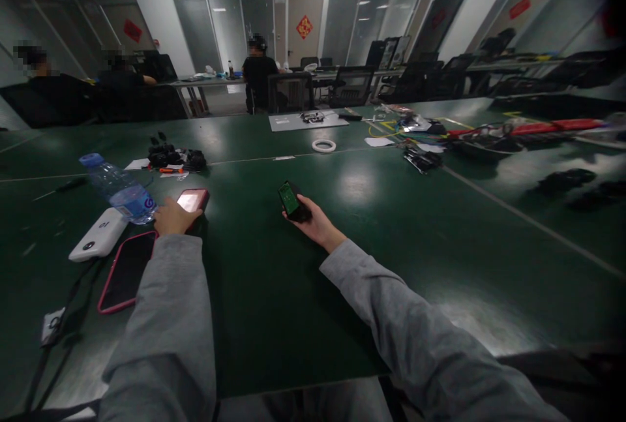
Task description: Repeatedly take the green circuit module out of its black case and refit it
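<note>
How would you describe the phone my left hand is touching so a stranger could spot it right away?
Start at the green table and find the lying water bottle on its left side. Just right of the bottle, under the left hand, lies a phone with a lit screen. The bigger pink-edged phone nearby is dark.

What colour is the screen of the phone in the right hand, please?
Green, on the phone held in the right hand; head view.

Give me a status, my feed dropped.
Right hand holds small lit device. Left hand on pink-lit phone. Bottle lies beside it.
</note>
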`<state>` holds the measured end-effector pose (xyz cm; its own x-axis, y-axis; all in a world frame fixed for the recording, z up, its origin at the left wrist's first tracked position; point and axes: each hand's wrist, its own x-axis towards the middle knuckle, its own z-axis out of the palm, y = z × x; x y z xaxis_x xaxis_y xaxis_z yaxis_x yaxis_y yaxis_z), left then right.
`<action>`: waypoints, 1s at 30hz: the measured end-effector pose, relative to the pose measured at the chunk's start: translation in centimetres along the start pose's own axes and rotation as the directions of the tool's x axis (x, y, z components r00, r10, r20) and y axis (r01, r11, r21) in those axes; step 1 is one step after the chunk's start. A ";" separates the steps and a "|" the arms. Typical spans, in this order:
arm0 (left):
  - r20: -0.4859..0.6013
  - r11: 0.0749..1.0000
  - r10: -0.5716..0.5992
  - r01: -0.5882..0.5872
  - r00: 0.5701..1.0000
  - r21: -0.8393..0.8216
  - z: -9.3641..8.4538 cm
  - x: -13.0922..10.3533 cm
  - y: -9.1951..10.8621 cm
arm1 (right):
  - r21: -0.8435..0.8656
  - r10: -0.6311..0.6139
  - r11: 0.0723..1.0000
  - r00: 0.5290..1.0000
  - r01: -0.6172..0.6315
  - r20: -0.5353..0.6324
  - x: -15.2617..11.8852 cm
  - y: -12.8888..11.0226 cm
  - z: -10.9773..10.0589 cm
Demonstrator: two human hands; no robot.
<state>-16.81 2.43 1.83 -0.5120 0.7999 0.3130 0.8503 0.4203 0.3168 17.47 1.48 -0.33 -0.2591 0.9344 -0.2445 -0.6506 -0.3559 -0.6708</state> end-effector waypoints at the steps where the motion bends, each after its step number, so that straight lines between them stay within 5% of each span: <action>1: 0.028 1.000 -0.020 0.019 0.999 0.010 0.2 0.1 0.0 | 0.013 0.006 1.000 1.000 -0.006 -0.001 0.0 0.0 0.1; 8: -0.095 0.985 0.174 -0.173 0.980 0.019 1.9 -0.6 2.7 | 0.036 0.038 0.999 0.999 -0.037 -0.022 -0.2 -0.3 0.3; 17: -0.383 0.953 0.177 -0.255 0.907 -0.163 2.2 -2.1 5.3 | 0.059 0.033 0.998 0.999 -0.033 -0.003 -0.1 -0.2 0.0; 30: -0.379 0.927 0.161 -0.271 0.911 -0.260 1.5 -2.4 5.7 | 0.050 0.045 0.998 0.999 -0.045 -0.004 -0.1 -0.3 0.2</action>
<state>-10.53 3.51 1.55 -0.3761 0.6341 0.6757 0.8954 0.0611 0.4410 17.55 1.47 0.06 -0.2853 0.9174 -0.2776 -0.6731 -0.3979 -0.6234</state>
